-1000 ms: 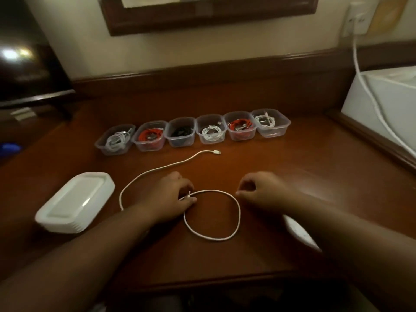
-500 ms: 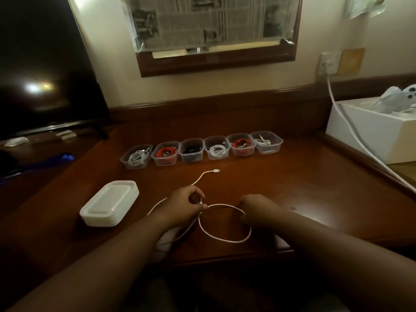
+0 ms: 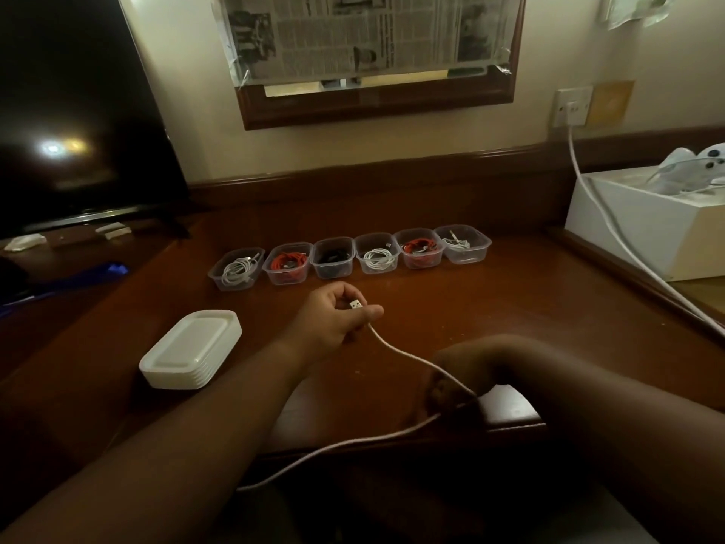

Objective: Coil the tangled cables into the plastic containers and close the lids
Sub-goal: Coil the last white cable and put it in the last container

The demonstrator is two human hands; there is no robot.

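Note:
A white USB cable (image 3: 396, 350) runs from my left hand (image 3: 333, 316) to my right hand (image 3: 451, 380), then trails off the desk's front edge to the lower left. My left hand pinches the cable's USB plug (image 3: 356, 305) between thumb and fingers, above the desk. My right hand grips the cable near the front edge, fingers curled round it. Several open clear plastic containers (image 3: 349, 255) stand in a row at the back, each with a coiled white, red or black cable inside. A stack of white lids (image 3: 192, 349) lies at the left.
A dark TV screen (image 3: 78, 111) stands at the back left. A white box (image 3: 643, 221) with game controllers sits at the right, and a thick white power cord (image 3: 612, 233) runs from the wall socket across it. The wooden desk (image 3: 490, 308) ends just beneath my right hand.
The loop on the desk is gone. My left hand moved forward and took up the USB plug; my right hand drew the cable back to the desk edge. The camera tilted up.

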